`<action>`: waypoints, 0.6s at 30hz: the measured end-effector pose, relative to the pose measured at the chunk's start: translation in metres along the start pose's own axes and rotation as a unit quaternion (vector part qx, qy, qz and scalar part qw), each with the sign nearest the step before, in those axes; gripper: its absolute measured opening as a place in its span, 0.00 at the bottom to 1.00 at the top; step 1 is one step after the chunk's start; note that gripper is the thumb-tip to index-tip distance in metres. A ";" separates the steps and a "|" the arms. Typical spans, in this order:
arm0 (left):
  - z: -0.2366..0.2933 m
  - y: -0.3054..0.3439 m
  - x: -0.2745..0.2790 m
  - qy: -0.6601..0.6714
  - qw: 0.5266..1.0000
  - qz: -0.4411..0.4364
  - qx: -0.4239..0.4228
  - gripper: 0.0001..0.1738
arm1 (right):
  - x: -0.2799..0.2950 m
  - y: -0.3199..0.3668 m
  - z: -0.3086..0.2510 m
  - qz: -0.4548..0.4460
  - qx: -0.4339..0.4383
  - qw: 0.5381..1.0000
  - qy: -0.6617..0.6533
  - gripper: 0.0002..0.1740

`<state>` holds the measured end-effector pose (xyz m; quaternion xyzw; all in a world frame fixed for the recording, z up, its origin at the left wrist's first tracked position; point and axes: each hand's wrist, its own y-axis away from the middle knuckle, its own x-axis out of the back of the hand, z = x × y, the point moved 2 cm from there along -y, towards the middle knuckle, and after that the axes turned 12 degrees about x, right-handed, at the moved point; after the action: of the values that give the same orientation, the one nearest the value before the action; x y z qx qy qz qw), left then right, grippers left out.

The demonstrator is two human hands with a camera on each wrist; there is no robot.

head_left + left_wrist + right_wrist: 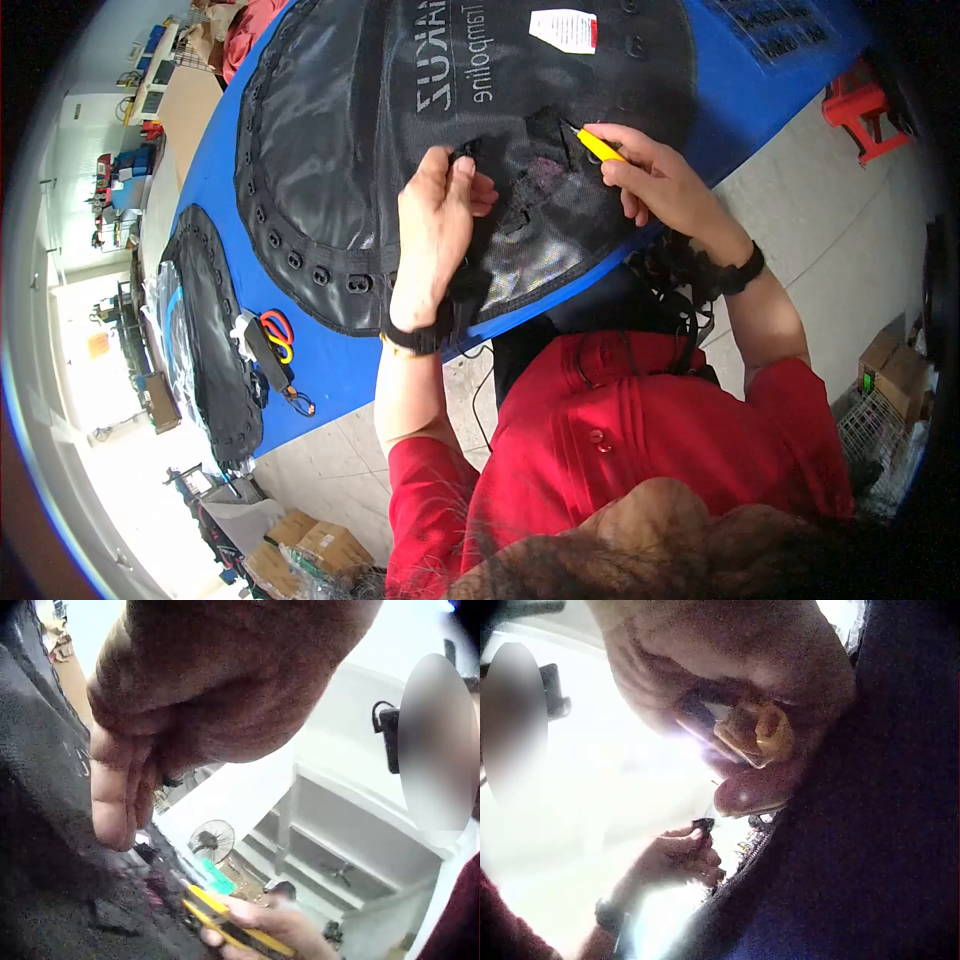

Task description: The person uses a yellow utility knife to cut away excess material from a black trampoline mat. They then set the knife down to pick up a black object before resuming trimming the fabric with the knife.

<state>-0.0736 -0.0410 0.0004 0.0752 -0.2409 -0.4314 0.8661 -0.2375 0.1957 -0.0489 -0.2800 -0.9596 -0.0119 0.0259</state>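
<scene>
A large round black trampoline mat (pixel 330 130) with printed lettering lies on the blue table. Above its near part, my left hand (pixel 440 200) pinches a small black piece (pixel 703 824) between thumb and forefinger; what the piece is I cannot tell. My right hand (pixel 660 180) grips yellow thread snips (pixel 600 146), their metal tip pointing left over the mat. In the left wrist view the two yellow arms of the snips (pixel 225 915) show between the right fingers. Dark scraps and a pinkish fuzzy spot (pixel 545 170) show on the mat between the hands.
The blue table (pixel 330 390) also bears a second black mat (pixel 205 330) with a clear plastic bag, and scissors (pixel 277 330) with red and yellow handles. A white label (pixel 563 31) is on the big mat. A red stool (pixel 860 110) stands right; cardboard boxes (pixel 330 550) sit on the floor.
</scene>
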 end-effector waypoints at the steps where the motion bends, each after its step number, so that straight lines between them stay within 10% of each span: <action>1: 0.001 0.013 -0.001 0.034 0.999 -0.005 -0.019 0.12 | 0.001 -0.001 0.001 -0.002 0.001 1.000 -0.017 0.31; 5: 0.006 0.068 -0.017 0.068 0.996 -0.050 -0.011 0.22 | 0.007 0.004 -0.007 0.014 0.018 0.997 -0.068 0.32; 7: 0.008 0.090 -0.048 -0.147 0.974 -0.073 -0.159 0.31 | 0.014 0.010 -0.012 0.064 0.001 0.995 -0.081 0.33; 10: 0.005 0.096 -0.065 -0.121 0.972 -0.053 -0.194 0.39 | 0.025 0.020 -0.029 0.102 0.025 0.994 -0.023 0.31; 18: -0.009 0.082 -0.044 -0.271 0.907 0.144 -0.289 0.12 | 0.031 0.051 -0.037 0.094 0.029 0.994 0.044 0.30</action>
<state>-0.0330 0.0432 0.0050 -0.3335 -0.3395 -0.3562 0.8042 -0.2347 0.2544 -0.0096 -0.3671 -0.9270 0.0060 0.0770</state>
